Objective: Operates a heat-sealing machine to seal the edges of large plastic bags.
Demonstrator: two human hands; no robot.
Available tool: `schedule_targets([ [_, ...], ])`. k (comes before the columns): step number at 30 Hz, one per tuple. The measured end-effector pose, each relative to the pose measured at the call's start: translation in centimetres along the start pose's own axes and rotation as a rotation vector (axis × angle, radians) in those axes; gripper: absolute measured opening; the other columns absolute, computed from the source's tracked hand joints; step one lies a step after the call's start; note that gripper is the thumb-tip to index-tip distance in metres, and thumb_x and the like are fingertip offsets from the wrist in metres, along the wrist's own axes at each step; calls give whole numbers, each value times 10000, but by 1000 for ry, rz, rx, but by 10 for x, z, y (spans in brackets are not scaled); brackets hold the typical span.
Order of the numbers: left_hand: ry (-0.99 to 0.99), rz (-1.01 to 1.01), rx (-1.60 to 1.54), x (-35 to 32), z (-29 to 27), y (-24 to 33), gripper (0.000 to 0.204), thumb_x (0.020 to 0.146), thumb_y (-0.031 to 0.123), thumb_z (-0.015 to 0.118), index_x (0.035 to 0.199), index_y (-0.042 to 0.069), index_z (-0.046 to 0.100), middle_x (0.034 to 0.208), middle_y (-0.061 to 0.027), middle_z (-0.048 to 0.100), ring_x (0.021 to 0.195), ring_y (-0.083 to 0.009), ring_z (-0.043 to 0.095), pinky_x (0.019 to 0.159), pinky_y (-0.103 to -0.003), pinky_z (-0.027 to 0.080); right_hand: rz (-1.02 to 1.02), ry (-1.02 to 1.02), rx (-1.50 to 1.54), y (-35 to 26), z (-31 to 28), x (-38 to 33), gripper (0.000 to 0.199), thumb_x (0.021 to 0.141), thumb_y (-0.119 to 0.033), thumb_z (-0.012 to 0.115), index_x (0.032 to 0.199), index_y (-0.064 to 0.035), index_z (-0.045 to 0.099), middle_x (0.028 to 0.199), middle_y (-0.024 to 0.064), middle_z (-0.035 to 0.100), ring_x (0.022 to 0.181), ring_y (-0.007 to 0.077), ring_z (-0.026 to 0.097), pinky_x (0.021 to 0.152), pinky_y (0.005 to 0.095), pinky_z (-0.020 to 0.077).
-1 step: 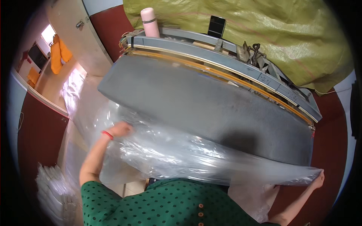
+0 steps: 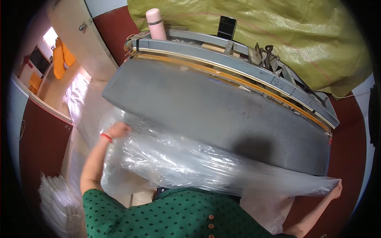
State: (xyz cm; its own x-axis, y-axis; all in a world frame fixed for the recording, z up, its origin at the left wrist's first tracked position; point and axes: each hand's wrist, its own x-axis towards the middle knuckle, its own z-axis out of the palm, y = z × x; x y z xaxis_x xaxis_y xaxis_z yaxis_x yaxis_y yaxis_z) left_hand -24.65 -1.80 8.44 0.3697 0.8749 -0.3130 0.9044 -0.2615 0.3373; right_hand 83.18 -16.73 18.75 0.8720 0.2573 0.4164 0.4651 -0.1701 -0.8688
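A wide sheet of clear plastic film (image 2: 170, 158) stretches in front of me along the near edge of a long grey work surface (image 2: 190, 103). My left hand (image 2: 119, 129), with a red band at the wrist, is closed on the film's upper left part. At the far right, my right hand (image 2: 336, 189) pinches the gathered right end of the same sheet. Between the hands the film is wrinkled and shiny, and its lower part hangs down before my green dotted top.
Behind the surface runs a grey metal bar (image 2: 238, 63) with an orange strip (image 2: 222, 73). On it stand a pink flask (image 2: 155, 25), a phone (image 2: 227, 27) and metal clamps (image 2: 265, 55). Folded clear plastic (image 2: 59, 202) is stacked at lower left. An open door (image 2: 85, 35) stands at upper left.
My left hand has moved slightly left and up, drawing the film's left part with it. My right hand stays nearly in place on the film's right end.
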Motion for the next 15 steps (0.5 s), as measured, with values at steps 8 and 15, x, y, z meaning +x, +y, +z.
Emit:
schedule_targets([
  [8,1682,-416,103,47,-212,-72,213,840,199,544,890,-7,566,806,-93,562,751,-178,537,704,-294,432,51,-106,-160,19,108,-6,286,754,-302,615,857,-44,679,776,62,662,700,137,580,681,293,467],
  [15,738,-406,-30,131,-118,-93,484,888,341,446,1229,-2,443,1282,-164,427,1187,-254,396,992,-316,289,40,-62,-836,-4,176,-47,291,745,-340,616,923,-112,648,914,136,631,851,316,600,738,411,467],
])
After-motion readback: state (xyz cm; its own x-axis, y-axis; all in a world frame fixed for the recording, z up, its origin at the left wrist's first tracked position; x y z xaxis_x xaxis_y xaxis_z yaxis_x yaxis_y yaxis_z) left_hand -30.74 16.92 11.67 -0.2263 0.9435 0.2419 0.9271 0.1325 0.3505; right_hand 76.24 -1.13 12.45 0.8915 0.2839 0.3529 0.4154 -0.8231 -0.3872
